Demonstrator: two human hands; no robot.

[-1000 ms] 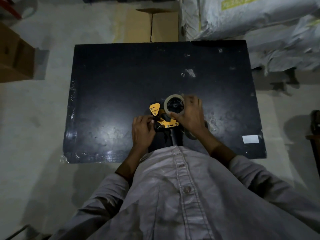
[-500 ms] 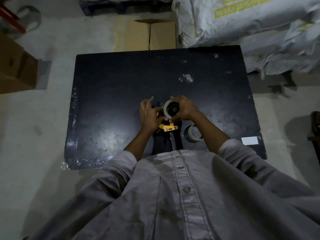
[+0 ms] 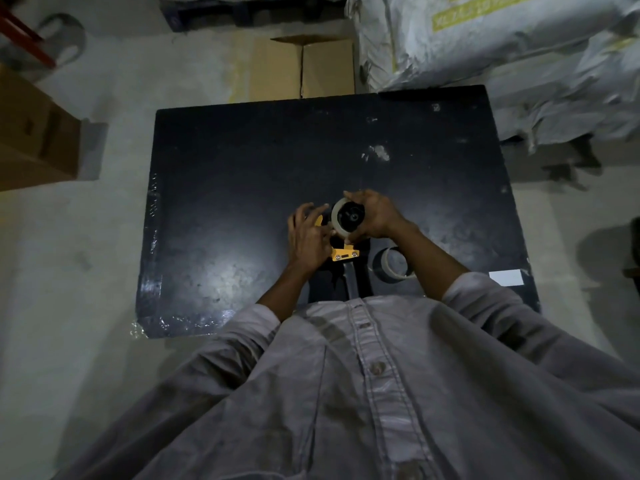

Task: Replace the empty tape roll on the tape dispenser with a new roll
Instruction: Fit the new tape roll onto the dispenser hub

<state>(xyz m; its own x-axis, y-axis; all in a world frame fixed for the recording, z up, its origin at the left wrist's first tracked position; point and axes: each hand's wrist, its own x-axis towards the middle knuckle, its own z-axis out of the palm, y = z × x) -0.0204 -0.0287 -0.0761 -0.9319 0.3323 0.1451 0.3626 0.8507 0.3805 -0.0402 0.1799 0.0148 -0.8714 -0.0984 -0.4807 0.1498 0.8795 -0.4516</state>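
A black and yellow tape dispenser (image 3: pixel 344 253) lies on the black table (image 3: pixel 242 188), its handle pointing toward me. A pale tape roll (image 3: pixel 337 220) sits on the dispenser's black hub. My right hand (image 3: pixel 375 214) wraps around the roll from the right. My left hand (image 3: pixel 308 237) rests on the dispenser's yellow front part, fingers spread and touching the roll's left edge. A second, thin ring-shaped roll (image 3: pixel 393 265) lies flat on the table just right of the handle, beside my right forearm.
A white label (image 3: pixel 507 277) is on the table's near right corner. Cardboard boxes (image 3: pixel 301 69) stand behind the table and another (image 3: pixel 31 133) at far left. Large grey sacks (image 3: pixel 502 46) are piled at the back right.
My hands moved up from low on the dispenser to the roll on the hub. The thin ring beside the handle came into sight as my right arm shifted.
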